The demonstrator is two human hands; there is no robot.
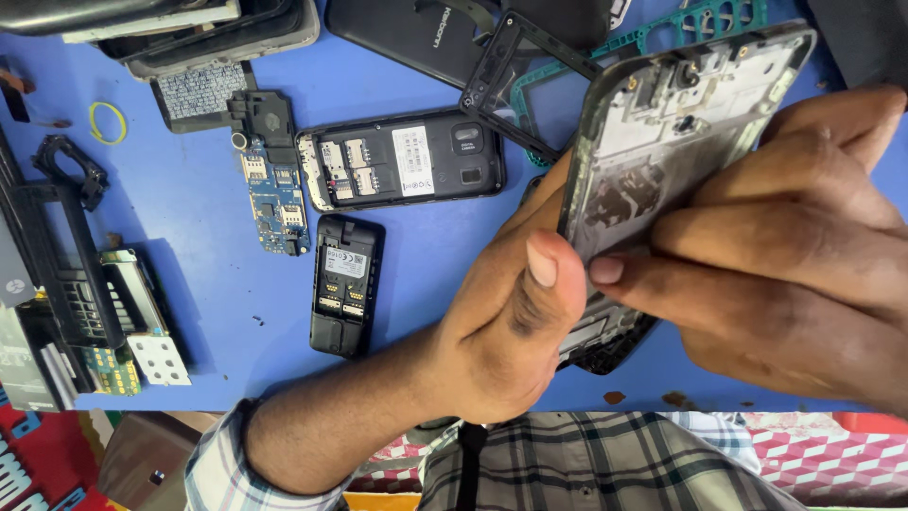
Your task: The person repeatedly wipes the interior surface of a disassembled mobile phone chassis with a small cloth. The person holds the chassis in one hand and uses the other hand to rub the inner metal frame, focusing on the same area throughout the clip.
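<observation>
- Two bare hands hold one opened smartphone chassis (676, 142), tilted up off the blue bench (189, 199) at the right of the view, its inner metal frame and camera cut-outs facing the camera.
- Left hand (511, 322): grip closed on the chassis's lower left edge, thumb pressed against the inner face, the other fingers hidden behind it.
- Right hand (785, 246): grip closed on the chassis from the right, fingers laid across its lower part, one fingertip just beside the left thumb.
- A small black feature phone (345, 284) with its back cover off lies on the bench left of the left hand, well apart from it.
- Above that lies a larger black phone (402, 159), back open, showing card slots and a white label.
- Beside it on the left sits a blue circuit board (274, 194) with a black part on top.
- A teal plastic frame (653, 38) and a black bezel (520, 80) lie behind the held chassis.
- At far left are a keypad assembly (123, 312), more black frames and a yellow rubber band (107, 122).
- A plaid sleeve (218, 464) covers the left forearm.
</observation>
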